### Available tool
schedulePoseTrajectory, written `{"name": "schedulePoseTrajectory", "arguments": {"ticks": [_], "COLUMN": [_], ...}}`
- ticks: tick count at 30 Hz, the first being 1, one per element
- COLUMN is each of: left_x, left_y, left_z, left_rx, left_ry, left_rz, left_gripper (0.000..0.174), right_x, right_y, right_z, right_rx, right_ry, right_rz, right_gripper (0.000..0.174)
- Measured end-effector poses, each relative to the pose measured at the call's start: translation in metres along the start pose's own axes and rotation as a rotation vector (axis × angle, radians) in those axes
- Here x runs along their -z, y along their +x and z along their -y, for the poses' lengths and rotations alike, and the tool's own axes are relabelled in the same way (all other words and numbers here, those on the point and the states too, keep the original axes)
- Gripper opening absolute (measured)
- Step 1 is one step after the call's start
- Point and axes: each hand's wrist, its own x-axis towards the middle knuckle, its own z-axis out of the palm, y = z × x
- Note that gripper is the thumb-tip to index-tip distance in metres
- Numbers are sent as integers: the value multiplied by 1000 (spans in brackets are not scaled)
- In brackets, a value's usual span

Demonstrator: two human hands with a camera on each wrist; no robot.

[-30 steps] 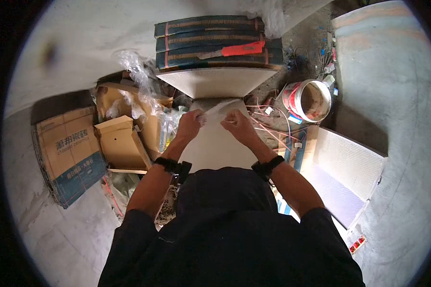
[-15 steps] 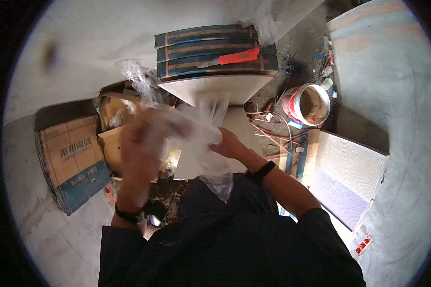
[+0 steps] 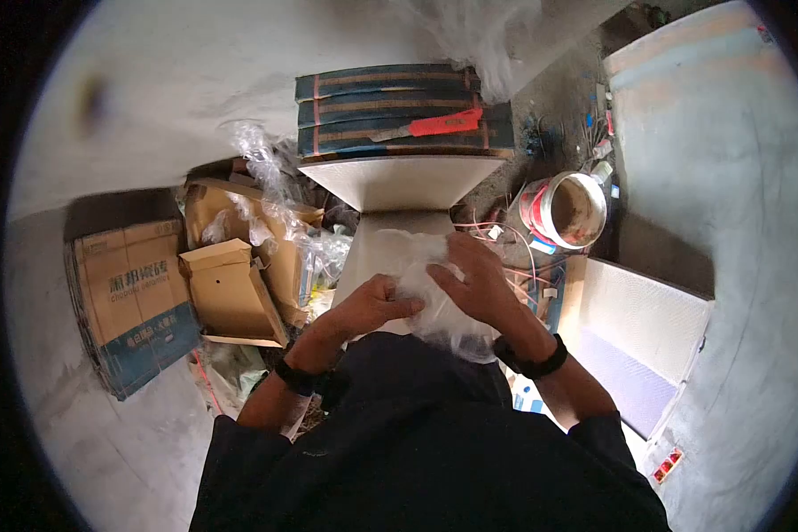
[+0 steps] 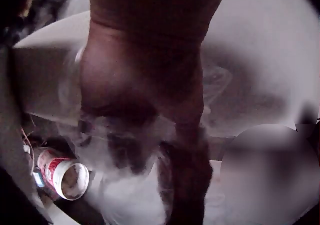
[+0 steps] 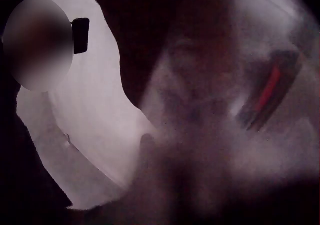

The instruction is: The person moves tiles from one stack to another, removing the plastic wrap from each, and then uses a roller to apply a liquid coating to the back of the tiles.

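Observation:
A clear plastic sheet, crumpled and see-through, hangs between the two hands in front of the person's body. My left hand grips its left side, the thumb pointing across toward the other hand. On the other side my right hand holds the bunched plastic from above, its thumb against the film. In the left wrist view the film wraps about the fingers, which show dimly through it. Blurred plastic covers much of the right wrist view. Below the hands lies a pale tile.
Another tile leans against stacked dark boxes, on which a red-handled utility knife lies. A bucket and loose tubing stand at the right. Flattened cartons and more plastic wrap are at the left.
The hands held a strip of plastic apart over the tile. The left hand then swung left and back with the film spread out; now both hands are close together, the plastic bunched between them.

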Motion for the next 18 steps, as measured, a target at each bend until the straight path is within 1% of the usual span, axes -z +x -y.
{"name": "schedulePoseTrajectory", "arguments": {"ticks": [1,3,4,5,7,8,9,11,12,13,14,15,16,17,18], "left_x": [0,1,-7,-10,-9,-6,-8,-17,-12,-6,-2,-1,-1,-1,5], "left_y": [-2,-9,-11,-3,16,19,21,20,20,20,19,15,10,6,3], "left_z": [-6,-23,-39,-37,-19,-12,-4,11,14,16,16,8,-2,-12,-19], "left_rx": [-6,4,-154,-149,-182,-68,-71,-130,-133,-32,71,70,-62,-194,-219], "left_ry": [-2,-20,-328,-326,-312,-167,-161,61,62,-13,-88,-88,-61,-34,93], "left_rz": [-10,-265,-313,-322,-685,-664,-670,-406,-413,-307,-199,-204,-224,-241,-276], "left_gripper": [45,31,30,30,29,29,29,29,29,29,30,30,30,30,31], "right_x": [-4,-21,-30,-40,-59,-55,-52,-46,-44,-44,-46,-43,-41,-31,-25], "right_y": [-3,-19,-25,-33,-38,-34,-30,-25,-25,-26,-27,-23,-24,-22,-20], "right_z": [-8,-17,-18,-13,0,11,14,14,9,-10,-38,-46,-49,-42,-37], "right_rx": [11,42,-137,-133,-217,-293,-285,-363,-297,-289,-140,10,14,-122,-259], "right_ry": [-1,115,535,543,612,622,626,228,209,211,-4,-217,-215,-136,-57], "right_rz": [5,-1,203,207,161,151,151,-30,-110,-108,-79,-51,-49,-70,-92], "right_gripper": [34,40,57,57,73,87,87,85,64,64,48,34,34,28,22]}}
